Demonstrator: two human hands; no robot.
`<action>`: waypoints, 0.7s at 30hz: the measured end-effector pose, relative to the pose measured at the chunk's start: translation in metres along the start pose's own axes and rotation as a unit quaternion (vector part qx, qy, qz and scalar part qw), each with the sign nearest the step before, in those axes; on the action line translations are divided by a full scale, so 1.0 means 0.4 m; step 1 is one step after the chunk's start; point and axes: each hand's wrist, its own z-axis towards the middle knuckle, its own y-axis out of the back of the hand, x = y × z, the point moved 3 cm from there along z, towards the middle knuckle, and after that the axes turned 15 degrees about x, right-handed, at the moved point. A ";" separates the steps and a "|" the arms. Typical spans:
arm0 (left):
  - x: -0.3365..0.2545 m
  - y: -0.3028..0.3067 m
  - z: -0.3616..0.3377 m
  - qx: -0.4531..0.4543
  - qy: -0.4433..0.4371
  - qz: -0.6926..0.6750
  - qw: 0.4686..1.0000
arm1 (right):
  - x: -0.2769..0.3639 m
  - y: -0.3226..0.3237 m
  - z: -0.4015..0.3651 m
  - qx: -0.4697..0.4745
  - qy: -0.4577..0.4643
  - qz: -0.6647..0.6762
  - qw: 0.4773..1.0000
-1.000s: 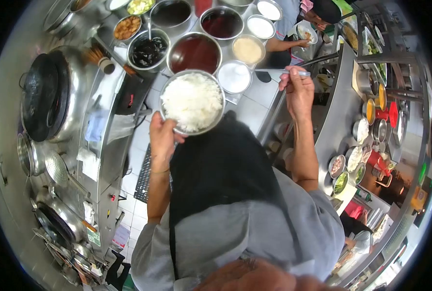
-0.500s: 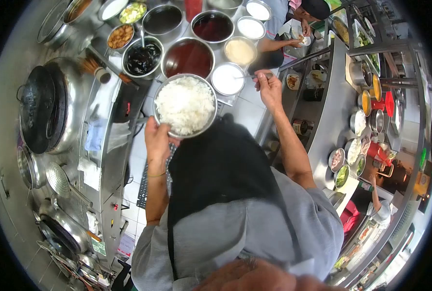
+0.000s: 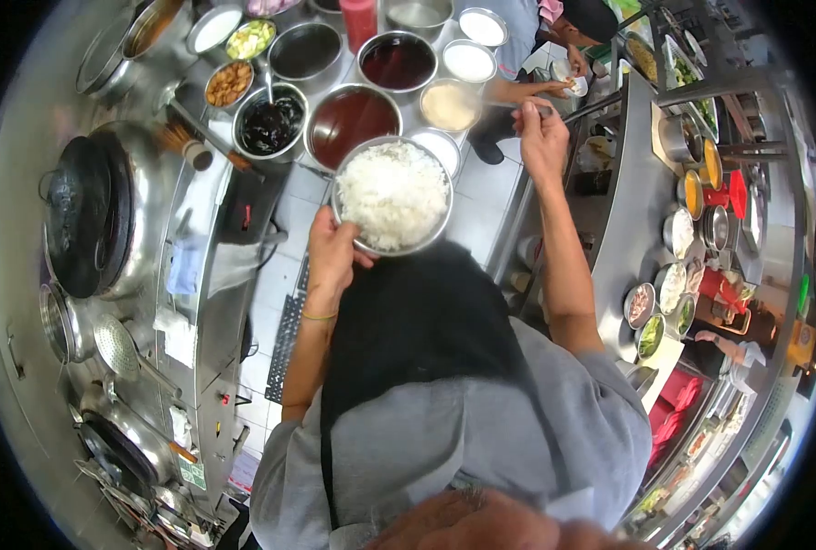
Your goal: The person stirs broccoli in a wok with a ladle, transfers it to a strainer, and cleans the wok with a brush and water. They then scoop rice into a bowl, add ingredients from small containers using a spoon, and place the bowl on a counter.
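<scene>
My left hand (image 3: 334, 249) grips the rim of a metal bowl (image 3: 336, 206) heaped with white rice (image 3: 392, 194), thumb on the near left edge. At the upper right, my right hand (image 3: 542, 137) is closed round the handle of a spoon, whose head is blurred near the bowl of pale tan powder (image 3: 450, 105). The rice bowl partly covers a bowl of white powder (image 3: 437, 147). Beyond it stand a pot of dark red liquid (image 3: 351, 124) and a bowl of black sauce (image 3: 270, 119) with a spoon in it.
Woks (image 3: 82, 215) and a perforated ladle (image 3: 116, 346) lie along the left stove. A steel counter (image 3: 614, 238) with several ingredient bowls runs along the right. A co-worker's hands (image 3: 568, 78) are at the top. A red bottle (image 3: 360, 23) stands among the pots.
My left hand and the rice bowl have moved right, now partly over the white powder bowl. My right hand has lifted the spoon from that bowl and moved up and right.
</scene>
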 end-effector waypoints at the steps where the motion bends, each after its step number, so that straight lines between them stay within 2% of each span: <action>1: -0.007 -0.003 -0.001 0.001 -0.002 0.001 1.000 | -0.048 -0.002 0.019 -0.009 -0.018 -0.010 1.000; 3: -0.018 -0.002 -0.009 -0.004 -0.011 0.002 1.000 | -0.132 -0.008 0.032 -0.025 -0.059 -0.028 0.998; 6: -0.031 0.005 -0.012 -0.020 -0.026 0.009 0.999 | -0.206 -0.046 0.021 -0.038 -0.133 0.124 0.983; 11: -0.033 0.017 0.009 -0.037 -0.041 0.012 0.998 | -0.219 0.014 0.018 -0.058 -0.086 0.167 0.980; 14: -0.034 0.013 0.031 -0.029 -0.038 0.011 0.999 | -0.138 0.060 0.028 -0.055 -0.048 0.250 0.965; 18: -0.034 -0.008 0.077 -0.007 -0.034 0.013 0.999 | 0.029 0.059 0.015 0.019 -0.015 0.348 0.937; 21: -0.029 -0.026 0.112 0.005 -0.032 0.017 0.999 | 0.136 0.016 -0.021 0.091 0.014 0.316 0.944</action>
